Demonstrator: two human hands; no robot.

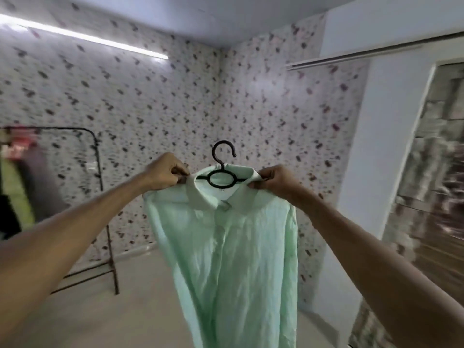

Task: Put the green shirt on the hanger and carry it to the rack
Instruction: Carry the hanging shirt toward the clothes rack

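A pale green shirt (231,252) hangs in front of me at chest height, buttoned, on a black plastic hanger (222,169) whose hook sticks up above the collar. My left hand (165,173) pinches the shirt's left shoulder by the collar. My right hand (273,180) pinches the right shoulder the same way. The hanger's arms are hidden inside the shirt. A black metal clothes rack (100,172) stands at the left against the patterned wall, some way beyond my left arm.
Several garments (22,177), red, grey, green and black, hang on the rack at the far left. The pale floor (130,285) lies below the shirt. A white pillar (371,172) and a doorway (431,184) are on the right.
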